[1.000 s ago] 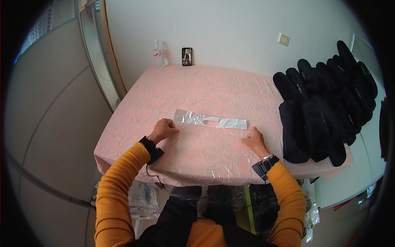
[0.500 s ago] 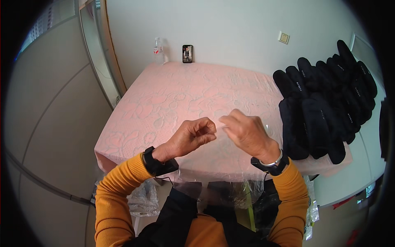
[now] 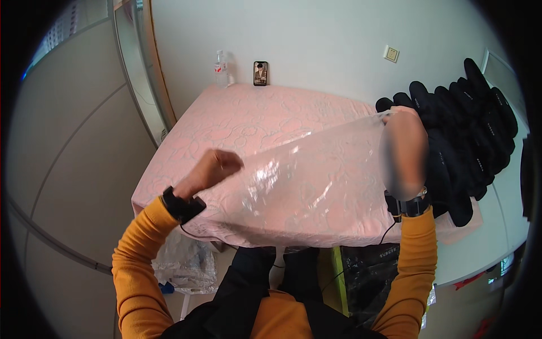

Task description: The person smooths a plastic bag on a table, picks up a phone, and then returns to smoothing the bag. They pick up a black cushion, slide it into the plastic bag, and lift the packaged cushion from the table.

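A clear plastic bag (image 3: 299, 181) is stretched above the pink cloth, its upper edge slanting up to the right. My right hand (image 3: 405, 147) is smeared by motion, but the bag's upper corner runs into its fingertips. On the other side, my left hand (image 3: 212, 169) has curled fingers closed at the bag's left edge; the exact grip is partly hidden. Both wrists wear black bands, the right one beside a metal watch strap or bracelet. Right behind my right hand lies a pile of black, elongated padded pieces (image 3: 446, 164) with small light markings.
A pink patterned cloth (image 3: 226, 124) covers the table. At its far edge stand a clear bottle (image 3: 221, 70) and a phone (image 3: 259, 74) against the wall. More crumpled clear plastic (image 3: 183, 263) hangs below on the left. A white table (image 3: 468, 257) borders the right.
My hands have moved apart, the right one up and right, the left one outward. The clear bag, barely visible before, is now spread between them.
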`<state>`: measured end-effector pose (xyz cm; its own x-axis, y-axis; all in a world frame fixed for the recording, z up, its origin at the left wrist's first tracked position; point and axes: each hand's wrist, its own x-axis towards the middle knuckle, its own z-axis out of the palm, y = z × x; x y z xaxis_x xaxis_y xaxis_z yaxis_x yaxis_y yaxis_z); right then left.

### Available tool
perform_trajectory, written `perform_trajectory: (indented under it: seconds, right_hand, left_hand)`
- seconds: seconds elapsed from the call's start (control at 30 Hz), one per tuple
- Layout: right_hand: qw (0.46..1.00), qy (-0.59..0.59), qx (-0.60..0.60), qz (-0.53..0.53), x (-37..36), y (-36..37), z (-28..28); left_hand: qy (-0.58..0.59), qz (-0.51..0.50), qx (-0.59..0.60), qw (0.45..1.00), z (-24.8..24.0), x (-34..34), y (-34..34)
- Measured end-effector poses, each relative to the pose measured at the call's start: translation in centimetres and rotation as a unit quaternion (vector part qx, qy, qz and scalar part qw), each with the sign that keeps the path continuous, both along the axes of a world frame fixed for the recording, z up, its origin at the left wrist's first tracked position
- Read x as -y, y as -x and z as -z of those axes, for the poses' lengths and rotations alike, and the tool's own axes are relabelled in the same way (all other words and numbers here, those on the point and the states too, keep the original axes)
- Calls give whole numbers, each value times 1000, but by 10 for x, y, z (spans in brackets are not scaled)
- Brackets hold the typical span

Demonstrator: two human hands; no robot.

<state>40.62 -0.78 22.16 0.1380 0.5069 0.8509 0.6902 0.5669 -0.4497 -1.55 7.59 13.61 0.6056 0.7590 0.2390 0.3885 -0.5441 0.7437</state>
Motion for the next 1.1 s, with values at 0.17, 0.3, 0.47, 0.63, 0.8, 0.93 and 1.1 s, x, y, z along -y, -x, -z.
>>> perform_trajectory:
  seconds: [0.17, 0.3, 0.47, 0.63, 0.8, 0.93, 1.1]
  right_hand:
    - [981, -183, 26, -64, 13, 9, -10]
    - [975, -214, 31, -46, 46, 6, 4]
    - [988, -84, 125, 46, 87, -10, 90]
    - [997, 41, 62, 8, 90, -2, 180]
    - [980, 175, 86, 33, 77, 5, 216]
    - [961, 212, 171, 40, 82, 7, 208]
    - [906, 417, 66, -20, 88, 5, 175]
  left_hand:
    - [-349, -170, 212, 897, -71, -3, 20]
    - [-531, -242, 148, 799, -106, 39, 15]
    - [-593, -197, 19, 781, -54, 78, 26]
    - [-495, -179, -33, 849, 42, 76, 32]
    - [-417, -172, -113, 885, 93, 53, 34]
    - [-376, -174, -150, 898, 114, 50, 46]
    - [-320, -186, -177, 912, 134, 62, 65]
